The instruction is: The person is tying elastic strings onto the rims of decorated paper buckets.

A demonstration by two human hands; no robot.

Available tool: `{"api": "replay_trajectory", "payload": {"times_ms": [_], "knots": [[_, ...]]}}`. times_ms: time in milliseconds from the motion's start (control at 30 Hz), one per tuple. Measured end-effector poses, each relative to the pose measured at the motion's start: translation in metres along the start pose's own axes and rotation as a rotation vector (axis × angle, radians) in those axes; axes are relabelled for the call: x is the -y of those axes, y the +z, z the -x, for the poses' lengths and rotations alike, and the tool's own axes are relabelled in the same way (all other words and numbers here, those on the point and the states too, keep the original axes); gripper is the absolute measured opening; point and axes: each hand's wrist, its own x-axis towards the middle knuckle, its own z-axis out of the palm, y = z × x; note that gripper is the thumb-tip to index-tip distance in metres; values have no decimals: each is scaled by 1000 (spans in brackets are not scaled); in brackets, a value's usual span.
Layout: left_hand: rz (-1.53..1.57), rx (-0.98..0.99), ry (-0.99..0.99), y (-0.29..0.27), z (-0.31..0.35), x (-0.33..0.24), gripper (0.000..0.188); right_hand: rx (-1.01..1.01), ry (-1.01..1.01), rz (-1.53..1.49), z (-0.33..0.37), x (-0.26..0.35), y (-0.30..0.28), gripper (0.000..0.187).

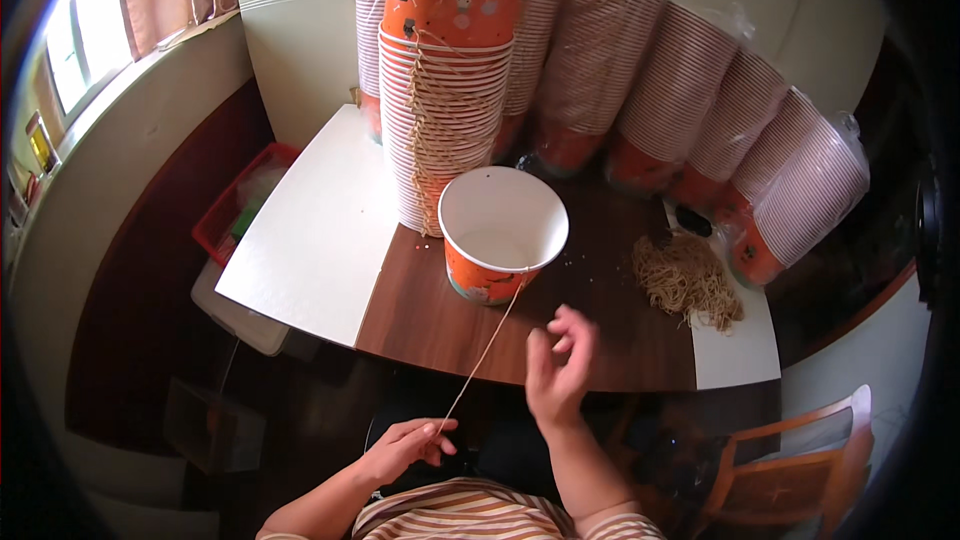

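Note:
A single paper bucket [480, 282], orange outside with a white inside, stands on the brown part of the table, its mouth tilted toward me. A thin tan string [483, 355] runs taut from the near right of its rim down to my left hand [408, 448]. That hand pinches the string's near end between thumb and fingers, low in front of the table edge. My right hand [560, 368] is raised just right of the string, palm turned inward. Its fingers are loosely bent and apart, slightly blurred, with nothing visible in them.
Behind the bucket rises a tall stack of nested buckets [450, 100] with string loops hanging down it. Plastic-wrapped bucket stacks [600, 50] line the back. Tangled string [685, 280] lies at the right. A red basket [215, 230] sits left, a wooden chair [780, 480] lower right.

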Motion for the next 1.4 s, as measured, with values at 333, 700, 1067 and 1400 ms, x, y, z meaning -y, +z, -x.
{"api": "replay_trajectory", "payload": {"times_ms": [333,700,1067,1400], "knots": [[29,216,-70,9,8,-40,46,1065,-303,-303,16,27,-22,26],[201,181,-179,2,1,-45,42,904,26,-351,-17,-4,-58,14],[-153,-50,-70,11,-2,-34,17,954,-245,42,-15,-2,-60,18],[-205,-36,160,35,1,-64,19,988,-75,-367,23,38,-28,51]]}}
